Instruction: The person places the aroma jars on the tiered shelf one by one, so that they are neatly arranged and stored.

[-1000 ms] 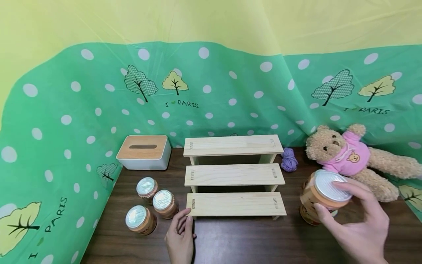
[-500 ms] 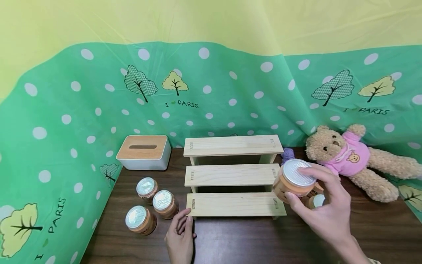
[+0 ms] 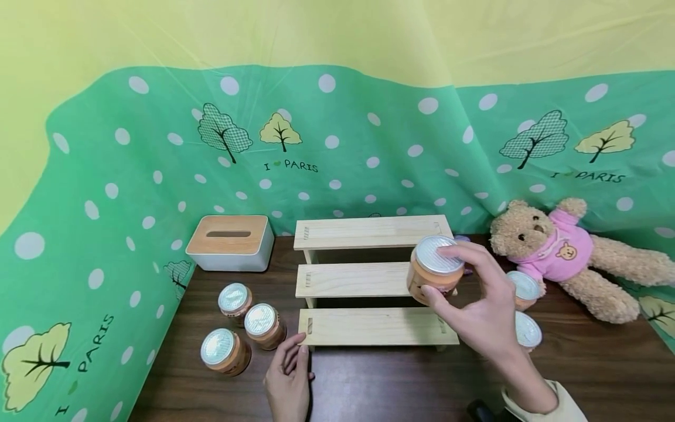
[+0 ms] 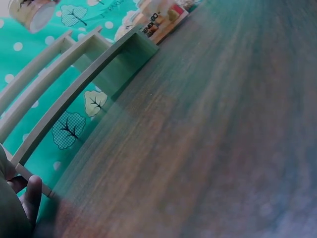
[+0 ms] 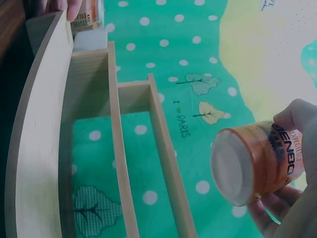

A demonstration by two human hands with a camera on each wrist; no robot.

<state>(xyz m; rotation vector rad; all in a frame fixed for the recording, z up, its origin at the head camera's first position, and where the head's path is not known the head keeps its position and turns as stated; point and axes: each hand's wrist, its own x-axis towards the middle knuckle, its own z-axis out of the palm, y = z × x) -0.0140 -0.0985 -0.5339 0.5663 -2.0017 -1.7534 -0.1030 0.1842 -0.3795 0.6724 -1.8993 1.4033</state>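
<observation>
My right hand (image 3: 477,302) grips an orange-brown plastic jar (image 3: 429,278) with a silvery ridged lid, one finger over the lid and the thumb low on its side. The jar is in the air above the right part of a three-step wooden shelf (image 3: 369,325). In the right wrist view the jar (image 5: 242,163) is tilted, its clear base and printed label showing. My left hand (image 3: 289,378) holds the front left corner of the lowest step with curled fingers. In the left wrist view only part of this left hand (image 4: 27,198) shows, by the step's end.
Several similar jars stand on the dark table (image 3: 369,387): a group (image 3: 261,322) left of the shelf and a pair (image 3: 527,331) at right, partly behind my right wrist. A tissue box (image 3: 229,243), a teddy bear (image 3: 559,252) and mostly hidden purple yarn (image 3: 463,238) are at the back.
My right hand has carried the jar leftward from beside the teddy bear to over the shelf's right part, uncovering two jars at right. My left hand has stayed at the shelf corner.
</observation>
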